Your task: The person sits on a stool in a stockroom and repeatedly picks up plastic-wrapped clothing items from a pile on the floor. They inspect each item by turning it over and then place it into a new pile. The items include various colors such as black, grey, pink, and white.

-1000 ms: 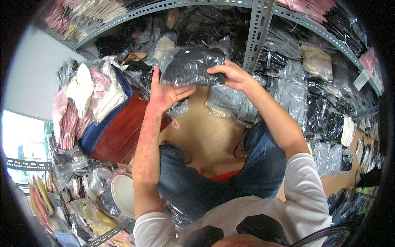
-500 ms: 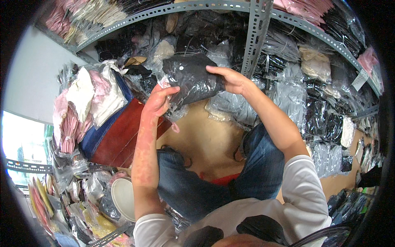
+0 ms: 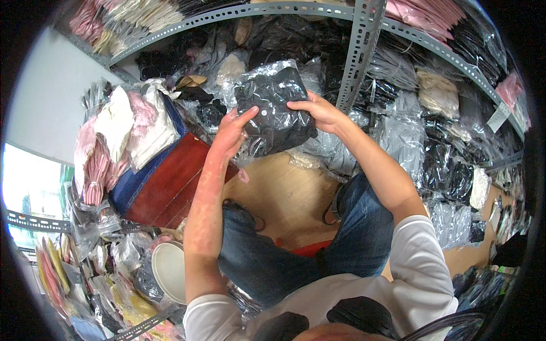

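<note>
A black folded garment in a clear plastic bag [image 3: 276,122] is held up between my two hands, in front of the lower shelf. My left hand [image 3: 232,132] grips its left edge, thumb lying on top of the plastic. On the opposite edge, my right hand [image 3: 319,112] clasps the package with its thumb on top and the other fingers hidden beneath. A small white round dot shows on the package's face. Behind it lie more bagged garments in grey and black.
Metal shelving with a perforated upright [image 3: 357,57] stands ahead, packed with bagged clothes [image 3: 398,131]. To the left, white and pink garments [image 3: 122,133] lie beside a dark red panel [image 3: 170,184]. A round white lid-like object [image 3: 169,271] sits near my left elbow.
The black package has turned between my hands and now appears squarer, its face toward me. The white dot has shifted down and right, and my left hand has moved slightly right.
</note>
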Motion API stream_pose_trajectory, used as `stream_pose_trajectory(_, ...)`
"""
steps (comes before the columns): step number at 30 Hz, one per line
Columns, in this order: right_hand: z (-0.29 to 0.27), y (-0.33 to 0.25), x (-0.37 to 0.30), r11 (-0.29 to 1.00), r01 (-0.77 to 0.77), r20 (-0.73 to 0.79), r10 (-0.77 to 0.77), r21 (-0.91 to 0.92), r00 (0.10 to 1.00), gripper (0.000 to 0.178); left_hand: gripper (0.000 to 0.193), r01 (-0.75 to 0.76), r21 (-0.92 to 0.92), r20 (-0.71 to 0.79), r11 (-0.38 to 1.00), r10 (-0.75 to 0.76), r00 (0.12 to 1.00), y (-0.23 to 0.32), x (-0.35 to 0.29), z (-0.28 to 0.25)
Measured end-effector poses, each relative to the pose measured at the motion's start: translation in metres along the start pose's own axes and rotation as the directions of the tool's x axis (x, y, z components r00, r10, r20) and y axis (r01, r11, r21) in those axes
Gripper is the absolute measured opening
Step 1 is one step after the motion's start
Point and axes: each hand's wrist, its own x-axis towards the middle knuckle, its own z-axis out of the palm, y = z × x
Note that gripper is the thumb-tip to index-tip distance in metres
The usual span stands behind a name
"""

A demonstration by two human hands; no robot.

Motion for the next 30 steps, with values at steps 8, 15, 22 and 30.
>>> stream_pose_trajectory(8, -0.031, 0.040, 0.033, 0.985, -0.172, -0.252, 0.163, -0.013, 0.954, 0.034, 0.039, 0.203, 0.098, -0.190, 0.974, -0.181, 0.965, -0.027, 0.015, -0.018)
stream_pose_trajectory(15, -0.023, 0.041, 0.032, 0.979, -0.184, -0.217, 0.161, -0.089, 0.963, 0.031, 0.036, 0.212, 0.131, -0.230, 0.968, -0.178, 0.957, -0.055, 0.016, -0.048)
stream_pose_trajectory(22, -0.032, 0.047, 0.039, 0.978, -0.167, -0.211, 0.139, -0.122, 0.967, 0.030, 0.040, 0.179, 0.130, -0.224, 0.975, -0.147, 0.963, -0.051, 0.014, -0.048)
stream_pose_trajectory(30, -0.035, 0.047, 0.036, 0.986, -0.153, -0.212, 0.136, -0.064, 0.968, 0.030, 0.030, 0.113, 0.149, -0.224, 0.982, -0.078, 0.971, -0.052, 0.022, -0.038)
